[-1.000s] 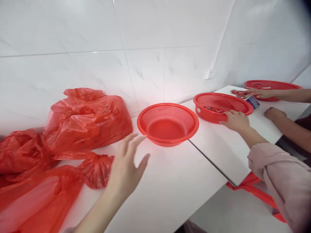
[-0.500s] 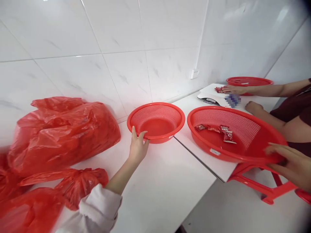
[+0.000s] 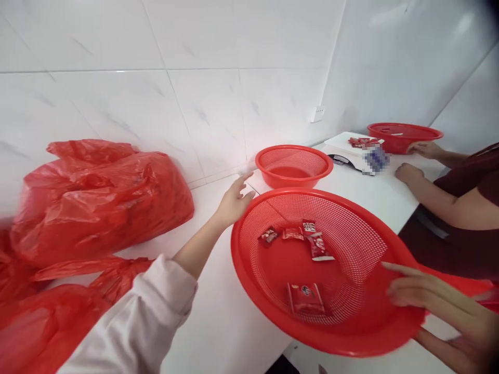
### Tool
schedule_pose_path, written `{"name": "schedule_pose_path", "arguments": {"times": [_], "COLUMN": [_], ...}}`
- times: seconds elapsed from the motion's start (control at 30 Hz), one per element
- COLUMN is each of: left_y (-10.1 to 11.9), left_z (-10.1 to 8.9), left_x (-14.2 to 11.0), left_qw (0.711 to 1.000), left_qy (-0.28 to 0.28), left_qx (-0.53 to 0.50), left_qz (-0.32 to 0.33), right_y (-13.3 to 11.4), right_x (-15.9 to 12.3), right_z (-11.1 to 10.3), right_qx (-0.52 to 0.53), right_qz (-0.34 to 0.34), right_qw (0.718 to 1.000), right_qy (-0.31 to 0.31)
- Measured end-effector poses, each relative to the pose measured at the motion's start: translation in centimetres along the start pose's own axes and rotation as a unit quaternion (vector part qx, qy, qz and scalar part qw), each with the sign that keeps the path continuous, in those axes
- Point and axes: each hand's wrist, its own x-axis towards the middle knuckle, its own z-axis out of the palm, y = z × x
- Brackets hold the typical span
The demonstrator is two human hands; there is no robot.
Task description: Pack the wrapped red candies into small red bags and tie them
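A big red mesh basket (image 3: 265,306) is held tilted toward me over the table's front edge. My right hand (image 3: 448,306) grips its right rim, fingers inside and thumb underneath. Several small red packets (image 3: 306,297) lie on its bottom. My left hand (image 3: 234,203) is stretched out with fingers apart, just beyond the big basket's left rim, and nothing is in it. Beyond that hand, a smaller red basket (image 3: 290,182) stands upright near the wall; the fingertips look apart from it.
Full red plastic bags (image 3: 105,202) crowd the left side of the white table (image 3: 210,332). At the back right are a white scale (image 3: 343,140) bearing red packets and another red basket (image 3: 405,143). A co-worker's hand (image 3: 427,149) touches that basket. A socket (image 3: 317,113) is on the wall.
The big basket has come left and toward me in my right hand. The smaller basket has moved right and back, and my left hand has let go of it. The co-worker's hand has left the scale.
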Motion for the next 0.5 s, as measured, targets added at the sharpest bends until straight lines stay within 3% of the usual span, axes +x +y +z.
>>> {"name": "schedule_pose_path", "arguments": {"times": [0.07,0.1,0.27,0.37,0.5], "left_y": [2.1,3.3,7.3,6.7,4.2], "left_z": [-3.6,-5.4,-13.3,-16.3,-18.6], "left_x": [-2.6,-4.1,-13.2,-18.7,-24.6], "left_qw": [0.999,0.998,0.973,0.943,0.920], "left_qy": [0.035,0.061,0.159,0.205,0.236], "left_qx": [0.010,0.023,0.157,0.245,0.271], "left_qz": [-0.008,-0.012,-0.055,-0.094,-0.154], "right_y": [-2.1,-3.4,-9.6,-11.2,-11.6], "right_x": [1.9,3.0,7.6,9.6,11.9], "right_z": [2.0,3.3,11.7,15.6,18.6], "right_qx": [0.029,0.034,0.011,-0.015,-0.050], "right_qz": [-0.107,-0.126,-0.146,-0.133,-0.116], "right_qw": [0.991,0.988,0.989,0.991,0.992], "right_qy": [-0.074,-0.081,-0.024,-0.012,-0.017]}}
